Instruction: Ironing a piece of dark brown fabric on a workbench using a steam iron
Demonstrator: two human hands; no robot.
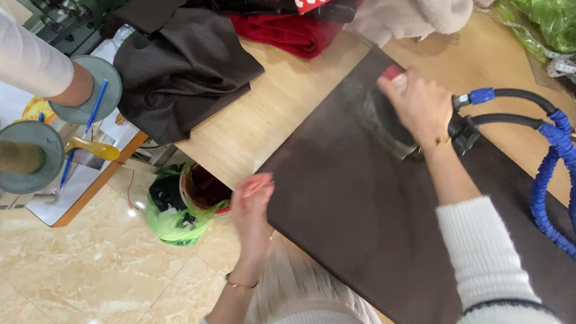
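Steam iron on brown fabric
Right hand point(417, 104) grips steam iron point(391, 119) at 1 o'clock on brown fabric point(367, 212); left hand point(253, 204), open, rests at fabric's 9 o'clock edge.

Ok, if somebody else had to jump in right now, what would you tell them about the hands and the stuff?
Right hand: on top of the steam iron, which sits at the far end of the dark brown cloth.
Left hand: at the near left edge of that cloth, holding nothing that shows; blurred.
The iron's blue hose trails off to the right over the wooden table.
Done: the cloth lies spread flat.
Left: cannot tell how much is pressed; only the far end is under the iron.
Other folded cloths are piled at the table's far side.
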